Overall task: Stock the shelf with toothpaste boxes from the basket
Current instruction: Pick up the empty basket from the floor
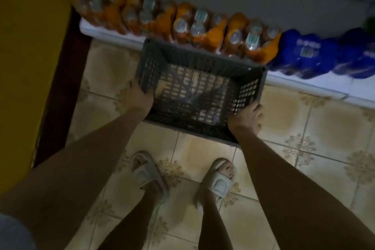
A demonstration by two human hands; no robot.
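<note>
The basket (199, 91) is a grey plastic crate with slotted walls and a slotted floor. It is held above the tiled floor (304, 128), directly in front of the person and just short of the low white shelf (316, 83). Its far long wall overlaps the shelf edge in this view; whether it touches the shelf cannot be told.

The left hand (140, 95) grips the left short wall near its near corner, fingers curled over the rim. The right hand (246, 116) grips the right short wall near its near corner in the same manner. The hands are well apart, one at each end of the basket, and both are clamped on it.

The long axis of the basket runs left to right, roughly parallel to the shelf edge. The floor tiles show through the slotted bottom. No toothpaste boxes are visible inside; the picture is dim and blurred, so small contents cannot be ruled out.

The shelf lies beyond the basket, away from the person. It carries a row of orange bottle packs (182, 24) on the left and blue packs (312, 53) on the right. Both hands are about equally near the shelf.

Judgement: the basket appears to be in transit, being either set down or lifted. Any next reach toward the shelf requires at least one hand to release the basket first.
</note>
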